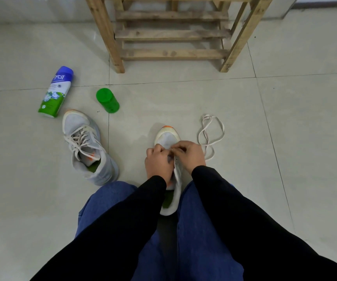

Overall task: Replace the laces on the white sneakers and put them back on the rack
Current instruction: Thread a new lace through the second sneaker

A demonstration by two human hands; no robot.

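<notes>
Head: hands (158, 162) (192, 157) curled, apparently on sneaker (166, 136)

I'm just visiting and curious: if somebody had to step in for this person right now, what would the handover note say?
Left hand and right hand: both pinch at the front eyelets of the near sneaker; whether a lace tip is between the fingers is hidden.
Loose lace: coiled just right of that sneaker, reaching to the right hand.
Other sneaker: to the left, already laced.
Rack: ahead; neither sneaker is on it.
Left to do: lace the near sneaker, then put both on the rack.
</notes>
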